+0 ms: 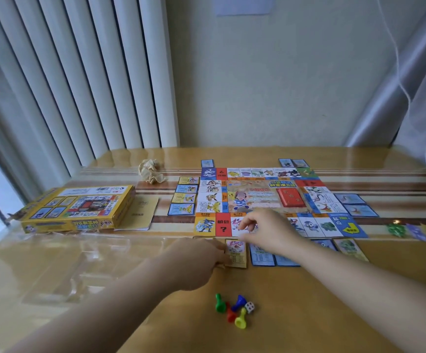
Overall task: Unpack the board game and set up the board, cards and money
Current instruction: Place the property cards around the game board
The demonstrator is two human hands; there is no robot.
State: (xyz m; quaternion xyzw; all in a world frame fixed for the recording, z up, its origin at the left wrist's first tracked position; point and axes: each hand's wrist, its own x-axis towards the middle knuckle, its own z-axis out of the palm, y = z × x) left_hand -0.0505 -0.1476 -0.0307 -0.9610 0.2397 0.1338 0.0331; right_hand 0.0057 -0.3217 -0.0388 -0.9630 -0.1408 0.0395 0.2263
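The game board (pixel 265 200) lies flat on the table's middle, with property cards lined along its left (pixel 184 197), right (pixel 357 205) and near sides. My left hand (pixel 199 261) touches the left edge of a yellow-bordered card (pixel 237 253) lying just below the board's near edge. My right hand (pixel 263 230) hovers over the board's near row with fingers curled, thumb and forefinger pinched; what it pinches is too blurred to tell. Several coloured pawns and a die (pixel 235 310) sit close to me. The yellow game box (pixel 79 208) lies at the left.
A crumpled paper ball (pixel 151 170) sits behind the box, a beige booklet (pixel 140 210) beside it. A transparent plastic tray (pixel 84 263) lies at the near left. Loose paper money (pixel 416 230) spreads at the far right. A wall and vertical blinds bound the table.
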